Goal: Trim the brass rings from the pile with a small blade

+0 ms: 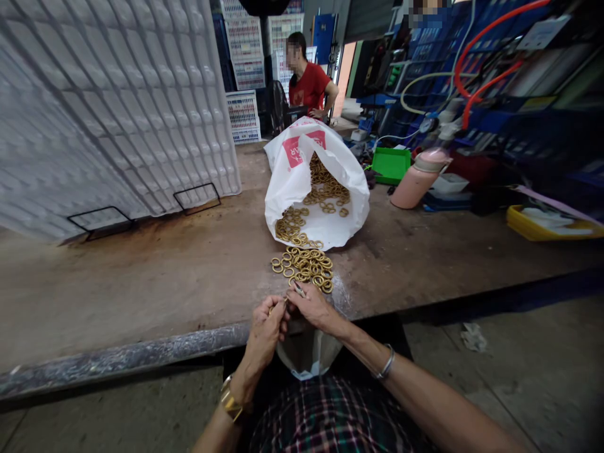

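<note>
An open white plastic bag (317, 189) lies on the worn brown surface (165, 277), spilling small brass rings; a loose pile of brass rings (304, 267) sits at its 6 o'clock. The left hand (265, 327) and right hand (314, 306) pinch small pieces, too tiny to identify.

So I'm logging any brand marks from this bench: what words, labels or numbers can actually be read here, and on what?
White plastic bag, red patch: letters that look like "AR", partly folded away, so the whole word cannot be read.
Second red patch on the same bag: print creased, not readable.
Labels on the blue shelf bins: too small and blurred to read.
Pink bottle, green tray, brass rings: no lettering visible.
</note>
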Demonstrator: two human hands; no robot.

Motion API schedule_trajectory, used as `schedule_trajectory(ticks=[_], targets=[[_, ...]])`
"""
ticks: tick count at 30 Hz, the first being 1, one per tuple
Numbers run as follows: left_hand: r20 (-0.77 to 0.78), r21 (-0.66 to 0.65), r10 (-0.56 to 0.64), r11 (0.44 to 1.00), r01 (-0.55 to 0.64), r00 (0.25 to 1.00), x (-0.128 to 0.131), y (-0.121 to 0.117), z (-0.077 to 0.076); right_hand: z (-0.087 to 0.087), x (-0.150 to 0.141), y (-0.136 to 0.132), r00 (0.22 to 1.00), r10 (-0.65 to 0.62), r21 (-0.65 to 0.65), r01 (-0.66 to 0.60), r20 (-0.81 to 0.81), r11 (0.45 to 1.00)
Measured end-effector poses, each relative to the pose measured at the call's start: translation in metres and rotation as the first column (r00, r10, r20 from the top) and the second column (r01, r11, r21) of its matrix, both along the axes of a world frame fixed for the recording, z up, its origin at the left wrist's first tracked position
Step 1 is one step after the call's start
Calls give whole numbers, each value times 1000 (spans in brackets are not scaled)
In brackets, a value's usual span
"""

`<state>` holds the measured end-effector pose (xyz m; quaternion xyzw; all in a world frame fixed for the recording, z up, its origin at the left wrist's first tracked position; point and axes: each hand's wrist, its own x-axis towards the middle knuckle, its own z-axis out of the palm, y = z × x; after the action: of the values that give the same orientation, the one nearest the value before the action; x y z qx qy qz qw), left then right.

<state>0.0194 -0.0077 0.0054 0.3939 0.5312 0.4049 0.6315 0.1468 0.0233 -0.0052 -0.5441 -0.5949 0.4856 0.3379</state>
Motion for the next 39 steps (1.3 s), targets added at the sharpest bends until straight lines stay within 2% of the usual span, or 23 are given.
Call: schedule_trajectory(ticks=[7, 9, 11, 14, 16, 18, 22, 27, 29, 32, 34, 35, 39], targets=[[43, 14, -45, 999, 44, 998, -1, 0, 3, 2, 0, -1, 1000, 12, 19, -12, -14, 1000], [54, 21, -31, 999, 29, 998, -1, -1, 2, 2, 1, -1, 999, 7, 41, -8, 43, 999], [73, 19, -3, 1000, 1, 997, -2, -2, 2, 3, 2, -3, 984, 3, 91, -20, 179, 996], [89, 17, 30, 999, -32, 996, -3, -2, 1, 5, 6, -7, 880, 42, 166, -136, 473, 977], [90, 22, 36, 999, -38, 995, -3, -3, 0, 6, 8, -11, 776, 88, 151, -230, 625, 961], [82, 29, 35, 999, -37, 996, -2, -3, -1, 9, 8, -13, 691, 129, 108, -288, 711, 952], [56, 36, 29, 999, -31, 998, -2, -2, -3, 14, 3, -14, 611, 152, 73, -327, 777, 942], [37, 52, 18, 998, -20, 999, -5, -8, 0, 18, -3, -10, 537, 142, 26, -293, 832, 956], [71, 38, -51, 998, 48, 996, -7, -18, 5, 19, -2, -6, 499, 127, 10, -263, 858, 965], [114, -43, -251, 965, 257, 961, -12, -36, 9, 18, 4, -1, 468, 105, 3, -224, 878, 974], [130, -102, -335, 932, 348, 933, -15, -46, 2, 15, 9, -3, 489, 89, 39, -245, 868, 969], [150, -139, -338, 923, 358, 929, -15, -50, -4, 13, 11, -5, 508, 78, 69, -264, 858, 962], [240, -343, -221, 892, 295, 945, -13, -52, -48, 0, 17, -15, 566, 28, 190, -322, 824, 927]])
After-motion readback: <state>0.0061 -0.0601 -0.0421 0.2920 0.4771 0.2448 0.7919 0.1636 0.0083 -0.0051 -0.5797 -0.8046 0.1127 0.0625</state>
